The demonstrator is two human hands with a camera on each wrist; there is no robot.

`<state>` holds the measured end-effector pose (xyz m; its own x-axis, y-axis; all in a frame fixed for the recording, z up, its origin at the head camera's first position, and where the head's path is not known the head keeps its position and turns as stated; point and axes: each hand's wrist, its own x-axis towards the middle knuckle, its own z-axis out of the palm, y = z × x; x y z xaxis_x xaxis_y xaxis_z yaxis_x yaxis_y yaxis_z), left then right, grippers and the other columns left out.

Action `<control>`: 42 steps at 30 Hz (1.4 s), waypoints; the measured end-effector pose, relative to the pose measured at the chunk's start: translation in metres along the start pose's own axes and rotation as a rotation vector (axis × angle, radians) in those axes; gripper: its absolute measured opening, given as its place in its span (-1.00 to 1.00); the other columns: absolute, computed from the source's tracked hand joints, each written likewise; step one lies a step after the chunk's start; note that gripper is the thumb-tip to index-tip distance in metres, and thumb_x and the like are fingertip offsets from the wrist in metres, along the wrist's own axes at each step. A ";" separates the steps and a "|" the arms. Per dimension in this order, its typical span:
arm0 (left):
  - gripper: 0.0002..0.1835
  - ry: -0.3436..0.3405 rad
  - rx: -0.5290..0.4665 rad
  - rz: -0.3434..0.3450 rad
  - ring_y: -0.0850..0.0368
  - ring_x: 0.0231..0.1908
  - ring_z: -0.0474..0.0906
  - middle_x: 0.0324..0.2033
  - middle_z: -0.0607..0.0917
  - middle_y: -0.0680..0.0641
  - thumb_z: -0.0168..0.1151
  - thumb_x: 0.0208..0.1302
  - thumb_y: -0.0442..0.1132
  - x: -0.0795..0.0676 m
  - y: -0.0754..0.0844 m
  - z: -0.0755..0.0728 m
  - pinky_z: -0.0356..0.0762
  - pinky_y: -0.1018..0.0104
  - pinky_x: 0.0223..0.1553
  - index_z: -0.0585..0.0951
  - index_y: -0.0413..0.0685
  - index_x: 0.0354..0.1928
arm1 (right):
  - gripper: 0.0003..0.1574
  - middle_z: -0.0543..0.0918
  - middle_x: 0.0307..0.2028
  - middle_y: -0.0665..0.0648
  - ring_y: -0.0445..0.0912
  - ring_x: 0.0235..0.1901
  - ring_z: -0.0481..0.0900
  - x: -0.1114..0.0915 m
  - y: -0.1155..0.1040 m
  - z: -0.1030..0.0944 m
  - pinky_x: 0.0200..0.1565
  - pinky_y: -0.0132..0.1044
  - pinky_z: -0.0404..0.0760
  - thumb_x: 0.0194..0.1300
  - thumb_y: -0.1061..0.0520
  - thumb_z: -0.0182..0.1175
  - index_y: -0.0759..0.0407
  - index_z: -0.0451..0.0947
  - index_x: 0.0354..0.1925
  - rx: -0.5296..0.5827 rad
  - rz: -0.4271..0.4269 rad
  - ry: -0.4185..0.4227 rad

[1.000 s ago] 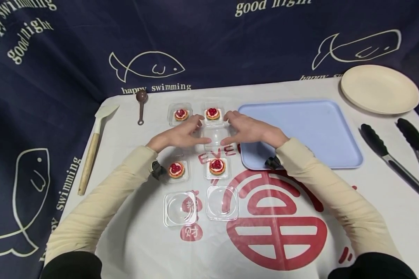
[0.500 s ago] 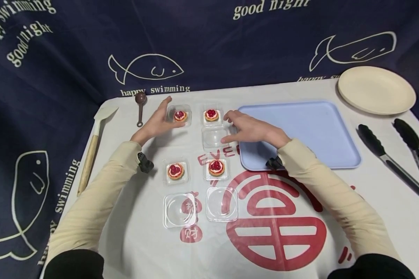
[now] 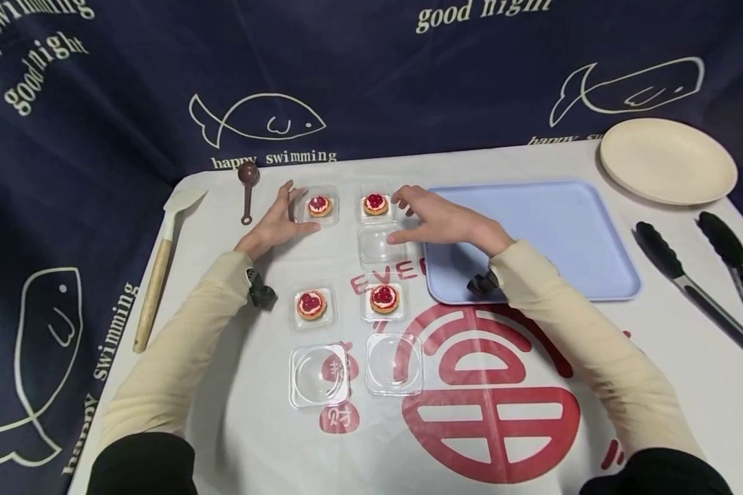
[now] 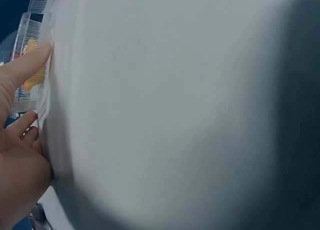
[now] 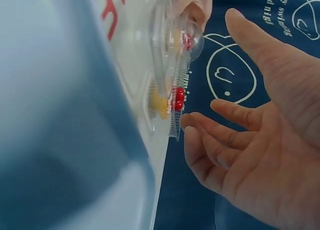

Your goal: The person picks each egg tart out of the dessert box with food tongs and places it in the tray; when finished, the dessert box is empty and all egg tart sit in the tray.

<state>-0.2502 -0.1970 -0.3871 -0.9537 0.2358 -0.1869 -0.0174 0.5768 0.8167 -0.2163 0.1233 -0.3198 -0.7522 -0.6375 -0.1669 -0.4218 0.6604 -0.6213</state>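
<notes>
My left hand [image 3: 277, 223] reaches round the left side of the back left clear plastic box [image 3: 328, 194], which holds a red-topped tart [image 3: 318, 206]. The thumb lies along the box's front and the fingers stretch along its left side; the left wrist view shows the thumb [image 4: 30, 65] overlapping the box. Beside the back right box [image 3: 367, 218], my right hand [image 3: 442, 218] hovers with relaxed fingers and nothing in them. That box has a tart [image 3: 375, 203] inside, and its clear lid [image 3: 378, 244] lies folded open toward me.
Two nearer boxes hold tarts [image 3: 311, 304] [image 3: 384, 298], their lids [image 3: 318, 375] [image 3: 394, 364] folded open toward me. A blue tray [image 3: 532, 234], beige plate [image 3: 669, 161] and black-tipped tongs [image 3: 687, 275] are on the right. On the left lie a spatula [image 3: 161, 275] and brown measuring spoon [image 3: 248, 189].
My left hand has moved left and back, from the back right box's open lid to the back left box. The right hand has stayed almost in place.
</notes>
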 end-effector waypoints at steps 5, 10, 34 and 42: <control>0.15 0.021 -0.050 0.041 0.00 0.51 -0.12 0.45 0.19 -0.20 0.45 0.07 -0.37 0.004 -0.001 -0.001 -0.30 0.20 0.50 -0.18 -0.21 0.51 | -0.09 0.38 0.20 0.31 0.14 0.19 0.42 0.012 -0.006 -0.004 0.18 0.03 0.43 0.22 -0.15 0.33 0.32 0.21 0.29 0.022 -0.012 0.014; -0.01 0.038 -0.044 0.047 0.01 0.51 -0.19 0.43 0.23 -0.22 0.43 0.08 -0.39 0.004 0.001 -0.001 -0.35 0.21 0.50 0.01 -0.23 0.45 | -0.08 0.38 0.23 0.33 0.13 0.22 0.38 0.032 -0.017 -0.011 0.20 0.01 0.41 0.23 -0.14 0.32 0.34 0.22 0.31 -0.002 -0.038 0.044; -0.12 0.059 0.004 0.020 -0.07 0.33 0.10 0.33 0.39 -0.14 0.47 0.08 -0.26 0.000 0.001 0.014 -0.35 -0.09 0.44 0.16 -0.02 0.37 | -0.21 0.50 -0.17 0.13 -0.05 -0.19 0.37 0.148 -0.046 0.005 -0.08 -0.26 0.40 0.18 -0.08 0.39 0.36 0.41 0.19 -0.341 -0.038 -0.280; -0.07 0.079 0.012 0.018 -0.06 0.33 0.11 0.33 0.39 -0.13 0.48 0.05 -0.27 0.000 0.003 0.007 -0.30 -0.06 0.44 0.13 -0.02 0.41 | -0.11 0.53 0.03 0.20 -0.03 -0.07 0.39 0.157 -0.048 0.004 0.08 -0.20 0.43 0.10 -0.06 0.46 0.38 0.38 0.24 -0.315 -0.033 -0.262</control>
<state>-0.2479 -0.1897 -0.3886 -0.9745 0.1841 -0.1285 0.0029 0.5828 0.8126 -0.3122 -0.0096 -0.3193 -0.5986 -0.7127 -0.3657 -0.6082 0.7015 -0.3714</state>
